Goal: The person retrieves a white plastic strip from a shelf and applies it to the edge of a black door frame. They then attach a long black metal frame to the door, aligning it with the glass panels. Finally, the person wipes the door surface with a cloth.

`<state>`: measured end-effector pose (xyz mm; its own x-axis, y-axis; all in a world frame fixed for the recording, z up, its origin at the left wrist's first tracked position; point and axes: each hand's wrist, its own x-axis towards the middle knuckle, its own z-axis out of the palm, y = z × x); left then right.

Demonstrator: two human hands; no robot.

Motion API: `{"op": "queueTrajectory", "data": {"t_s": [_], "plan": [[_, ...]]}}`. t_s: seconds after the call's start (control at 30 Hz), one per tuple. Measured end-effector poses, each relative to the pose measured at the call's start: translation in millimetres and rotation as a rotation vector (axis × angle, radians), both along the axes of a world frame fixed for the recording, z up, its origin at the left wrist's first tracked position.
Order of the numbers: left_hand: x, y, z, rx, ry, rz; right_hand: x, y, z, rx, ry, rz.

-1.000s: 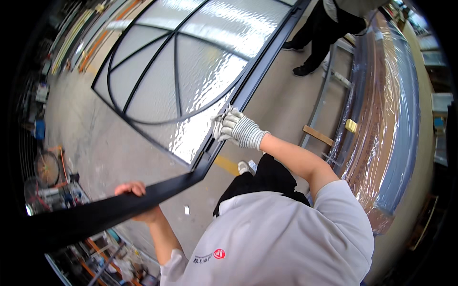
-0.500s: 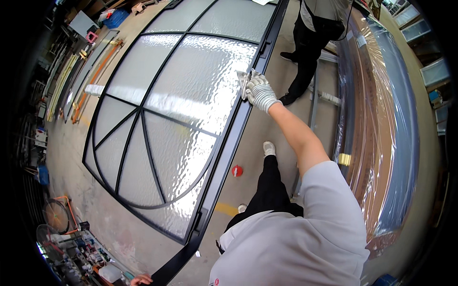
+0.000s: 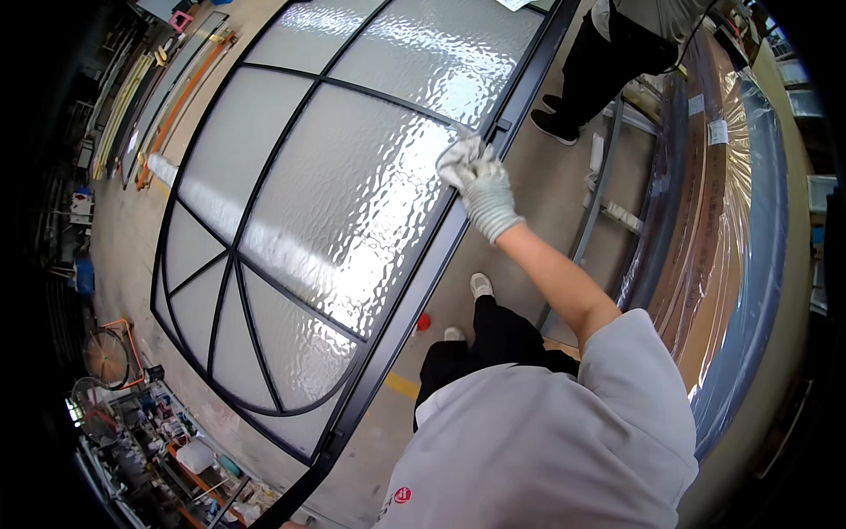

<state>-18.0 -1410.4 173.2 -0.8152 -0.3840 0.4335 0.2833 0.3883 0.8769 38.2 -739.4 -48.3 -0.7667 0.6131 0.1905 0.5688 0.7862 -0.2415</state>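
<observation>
My right hand [image 3: 490,192], in a pale striped knit glove, is closed around a crumpled whitish cloth [image 3: 458,162]. It presses the cloth on the near right edge of a large glazed panel, where the rippled glass [image 3: 352,167] meets the black frame [image 3: 414,295]. Dark bars [image 3: 280,163] divide the glass, with a curved bar and fanned spokes at its lower left end. My right arm reaches forward across the frame's long side. Of my left hand nothing can be made out in view.
Another person's dark-trousered legs [image 3: 592,84] stand beyond my right hand. Long film-wrapped boards [image 3: 705,238] lie along the right. Metal and wooden strips [image 3: 176,97] lie on the floor at far left. A bicycle wheel [image 3: 106,357] and cluttered tools fill the lower left. A red round object [image 3: 424,322] shows beside the frame.
The view has shifted, and the panel sits differently in it. My gloved hand and cloth stay at the frame's edge. Bare fingers at the lower left edge have slipped almost wholly out of sight.
</observation>
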Motion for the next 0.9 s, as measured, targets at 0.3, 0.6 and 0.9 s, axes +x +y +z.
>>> {"op": "queueTrajectory", "data": {"t_s": [0.3, 0.6, 0.9], "plan": [[-43, 53, -41, -0.061, -0.062, 0.115, 10, 82, 25, -0.057, -0.015, 0.021], [-69, 138, -67, -0.168, -0.132, 0.253, -2, 243, -34, 0.097, 0.040, -0.343], [-34, 248, -73, -0.328, -0.219, 0.507, -34, 558, -27, -0.111, -0.068, -0.468]]}}
